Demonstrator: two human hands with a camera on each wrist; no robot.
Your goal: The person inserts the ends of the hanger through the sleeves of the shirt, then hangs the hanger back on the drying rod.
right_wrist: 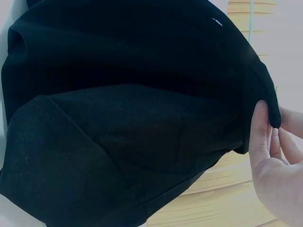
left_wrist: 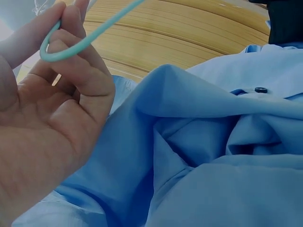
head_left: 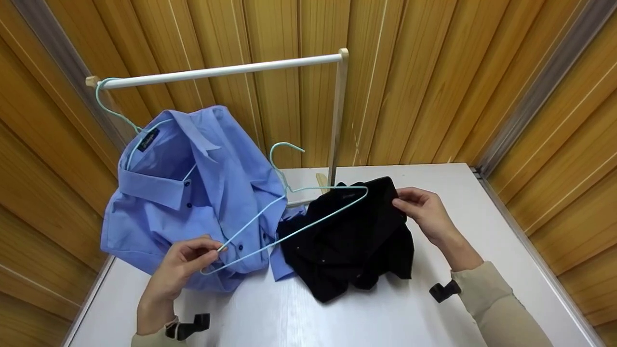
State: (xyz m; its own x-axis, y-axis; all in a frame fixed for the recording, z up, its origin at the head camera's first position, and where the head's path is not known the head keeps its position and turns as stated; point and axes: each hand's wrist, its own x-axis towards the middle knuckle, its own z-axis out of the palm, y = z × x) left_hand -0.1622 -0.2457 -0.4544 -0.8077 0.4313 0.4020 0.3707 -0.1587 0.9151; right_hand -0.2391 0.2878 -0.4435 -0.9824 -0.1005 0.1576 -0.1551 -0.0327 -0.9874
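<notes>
The black cloth piece looks soft, floppy and light, so it should fold and droop easily; it doesn't look breakable or very slippery. The edge by its neck seems a good place to pinch. It is dark all over, crumpled, with a small label inside and a few tiny shiny dots on its front. It is over the white table, just right of the middle; I can't tell how much of it touches the table. The right hand pinches its right edge between thumb and fingers. A thin pale-green hanger crosses in front of it, looking light but stiff, and easy to hold by its wire. The left hand pinches the hanger's left end. Close on the left, a blue shirt with dark buttons hangs from another hanger, hooked on the white bar. Behind are yellow-brown wooden boards.
</notes>
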